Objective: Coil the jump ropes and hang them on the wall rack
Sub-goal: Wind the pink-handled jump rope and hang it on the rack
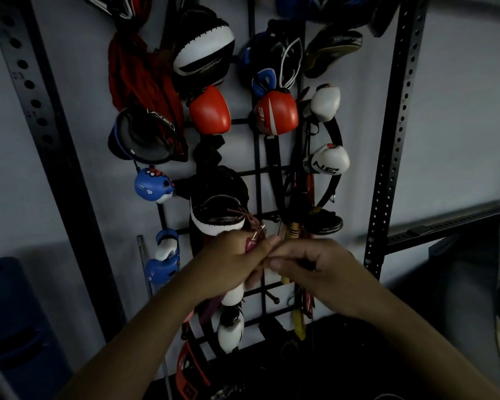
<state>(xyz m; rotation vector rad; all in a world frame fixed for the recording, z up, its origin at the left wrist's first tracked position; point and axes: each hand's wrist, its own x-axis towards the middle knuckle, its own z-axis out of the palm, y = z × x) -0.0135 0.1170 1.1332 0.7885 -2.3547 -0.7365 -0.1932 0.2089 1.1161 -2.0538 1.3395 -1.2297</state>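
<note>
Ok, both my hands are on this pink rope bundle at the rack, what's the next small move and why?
Probably lift the pink jump rope onto the free peg just above. Your left hand grips the bundle, your right hand pinches beside it, and it isn't hung yet.

In front of me a black wire wall rack (259,168) carries red boxing gloves (210,111) at twelve o'clock, white gloves (328,160) at two, a blue glove (153,184) at ten.

A boxing gym: above the hands, a wall rack (254,171) holds red boxing gloves (210,110), focus mitts (203,50) and headgear (145,137).
</note>
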